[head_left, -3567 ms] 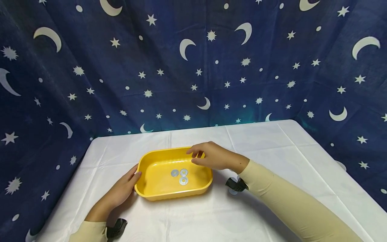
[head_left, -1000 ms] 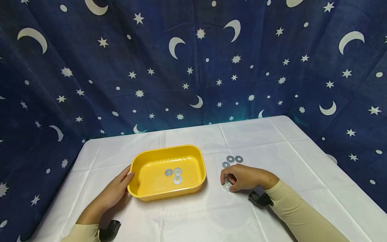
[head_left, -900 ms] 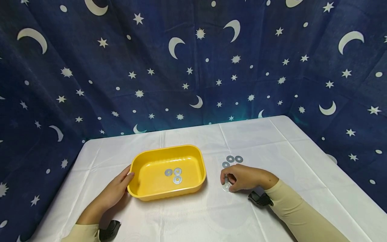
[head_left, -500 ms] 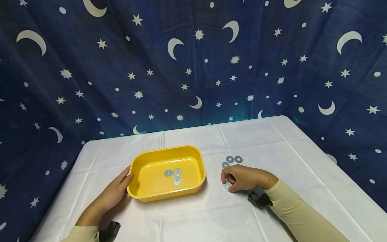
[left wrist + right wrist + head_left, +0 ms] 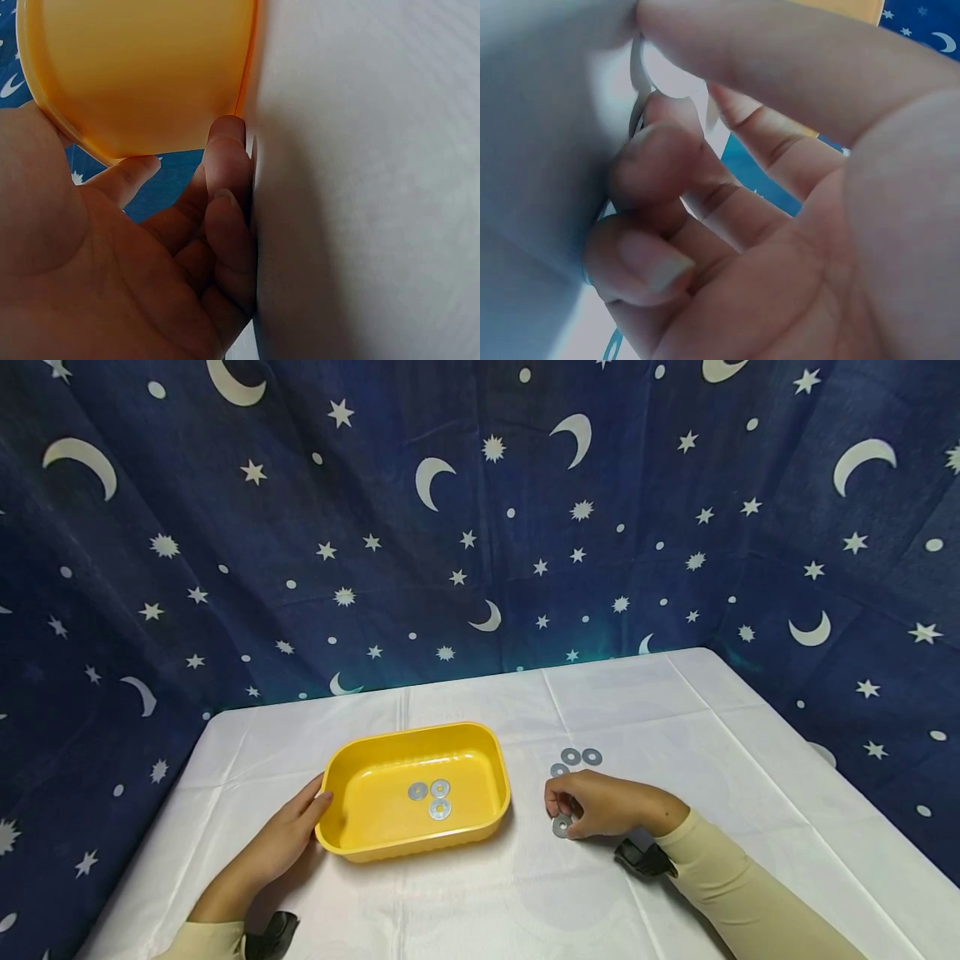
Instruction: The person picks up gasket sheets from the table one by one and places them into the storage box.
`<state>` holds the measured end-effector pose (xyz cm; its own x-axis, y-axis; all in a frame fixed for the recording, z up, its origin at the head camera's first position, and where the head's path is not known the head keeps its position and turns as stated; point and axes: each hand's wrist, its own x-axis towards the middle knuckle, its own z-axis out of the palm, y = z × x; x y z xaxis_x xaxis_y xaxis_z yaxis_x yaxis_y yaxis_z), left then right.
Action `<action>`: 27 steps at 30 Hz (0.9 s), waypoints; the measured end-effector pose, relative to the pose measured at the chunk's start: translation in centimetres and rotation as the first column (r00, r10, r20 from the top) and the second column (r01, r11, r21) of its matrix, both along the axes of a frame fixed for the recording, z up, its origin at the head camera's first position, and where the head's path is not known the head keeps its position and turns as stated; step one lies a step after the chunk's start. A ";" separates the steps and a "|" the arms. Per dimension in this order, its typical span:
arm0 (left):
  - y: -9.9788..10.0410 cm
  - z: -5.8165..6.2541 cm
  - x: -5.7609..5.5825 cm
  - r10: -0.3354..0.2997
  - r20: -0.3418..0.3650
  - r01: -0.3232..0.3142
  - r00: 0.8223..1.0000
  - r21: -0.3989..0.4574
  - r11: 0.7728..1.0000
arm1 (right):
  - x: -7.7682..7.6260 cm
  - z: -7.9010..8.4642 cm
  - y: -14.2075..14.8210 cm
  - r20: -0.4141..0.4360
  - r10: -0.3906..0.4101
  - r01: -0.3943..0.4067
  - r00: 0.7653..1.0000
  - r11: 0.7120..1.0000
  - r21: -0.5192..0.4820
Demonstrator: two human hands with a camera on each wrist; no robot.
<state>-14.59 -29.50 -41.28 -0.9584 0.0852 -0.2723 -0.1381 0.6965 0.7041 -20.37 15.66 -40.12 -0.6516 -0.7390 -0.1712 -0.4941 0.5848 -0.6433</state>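
Observation:
A yellow plastic tray (image 5: 360, 827) sits on the white-covered table, with three flat metal washers (image 5: 440, 809) lying on its floor. My left hand (image 5: 281, 839) grips the tray's left end, thumb over the rim and fingers outside; the left wrist view shows fingertips against the tray wall (image 5: 142, 75). To the right of the tray, my right hand (image 5: 611, 802) pinches a washer (image 5: 562, 827) between thumb and fingers, down at the tabletop. In the right wrist view this washer (image 5: 671, 71) shows as a bright disc between thumb and fingertips. The other right fingers are curled.
Three more washers (image 5: 571, 757) lie on the cloth just beyond the right hand, one partly close behind the knuckles. A white cloth (image 5: 465, 910) covers the table. Dark blue curtains (image 5: 375, 485) with moons and stars stand behind and at both sides.
Earlier my right hand was over the tray's right end; it has since moved right and down to the washers on the table. Lately the pinched washer has tilted slightly. My left hand keeps its hold.

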 end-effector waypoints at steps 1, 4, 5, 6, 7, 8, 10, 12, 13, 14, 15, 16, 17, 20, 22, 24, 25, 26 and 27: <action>0.0 0.0 0.0 -0.001 0.000 0.001 1.000 -0.001 1.000 | 0.0 0.0 0.0 0.003 0.000 0.000 1.000 1.000 0.001; 0.0 0.0 0.0 -0.003 -0.003 0.003 1.000 -0.003 1.000 | 0.1 0.0 0.0 0.008 -0.003 0.003 1.000 1.000 0.003; 0.0 0.0 0.0 -0.003 -0.005 0.003 1.000 -0.001 1.000 | 0.1 0.0 -0.1 0.010 -0.005 0.005 1.000 1.000 0.003; 0.0 0.0 0.0 -0.003 -0.005 0.003 1.000 0.003 1.000 | 0.2 0.0 -0.1 0.011 -0.005 0.005 1.000 1.000 0.002; 0.0 0.0 0.1 -0.002 -0.003 0.002 1.000 0.005 1.000 | 0.2 -0.1 -0.1 0.013 -0.007 0.007 1.000 1.000 0.001; 0.0 0.0 0.1 -0.001 -0.003 0.001 1.000 0.008 1.000 | 0.2 -0.1 -0.1 0.016 -0.007 0.007 1.000 1.000 -0.001; 0.0 0.1 0.1 0.003 0.000 -0.003 1.000 0.016 1.000 | 0.2 -0.1 -0.1 0.025 -0.006 0.006 1.000 1.000 -0.007; 0.1 0.1 0.1 0.001 0.001 -0.001 1.000 0.017 1.000 | 0.2 -0.1 -0.1 0.036 -0.008 0.008 0.999 1.000 -0.011; 0.0 0.1 0.0 0.002 0.002 -0.002 1.000 0.016 1.000 | 0.2 -0.1 -0.1 0.041 -0.008 0.009 0.999 1.000 -0.016; 0.0 0.1 0.0 0.003 0.002 -0.003 1.000 0.016 1.000 | 0.2 -0.1 -0.1 0.044 -0.008 0.009 0.999 1.000 -0.019; 0.0 0.1 0.0 0.002 0.001 -0.002 1.000 0.016 1.000 | 0.2 -0.1 -0.1 0.047 -0.009 0.010 0.999 1.000 -0.021; 0.0 0.1 0.0 0.002 -0.001 -0.002 1.000 0.015 1.000 | 0.2 -0.1 -0.1 0.048 -0.009 0.010 0.999 1.000 -0.024; 0.0 0.1 0.0 0.000 -0.003 0.000 1.000 0.015 1.000 | 0.2 -0.1 -0.1 0.046 -0.010 0.011 0.999 1.000 -0.026; -0.1 0.0 0.1 -0.003 -0.011 0.004 1.000 0.023 1.000 | 0.2 0.0 -0.2 0.039 -0.012 0.013 0.999 1.000 -0.028; -0.1 0.0 0.1 -0.008 -0.019 0.008 1.000 0.027 1.000 | 0.2 0.0 -0.2 0.035 -0.013 0.014 0.999 0.999 -0.031; -0.1 0.0 0.1 -0.010 -0.018 0.010 1.000 0.029 1.000 | 0.2 0.1 -0.2 0.032 -0.016 0.017 0.999 0.999 -0.035; -0.1 0.0 0.1 -0.009 -0.018 0.010 1.000 0.029 1.000 | 0.2 0.1 -0.2 0.031 -0.017 0.018 0.999 0.999 -0.038; -0.1 0.0 0.1 -0.009 -0.019 0.010 1.000 0.029 1.000 | 0.2 0.1 -0.2 0.030 -0.016 0.017 0.999 0.999 -0.041; -0.1 0.1 0.1 -0.009 -0.017 0.009 1.000 0.028 1.000 | 0.1 0.1 -0.2 0.029 -0.016 0.018 0.999 0.999 -0.043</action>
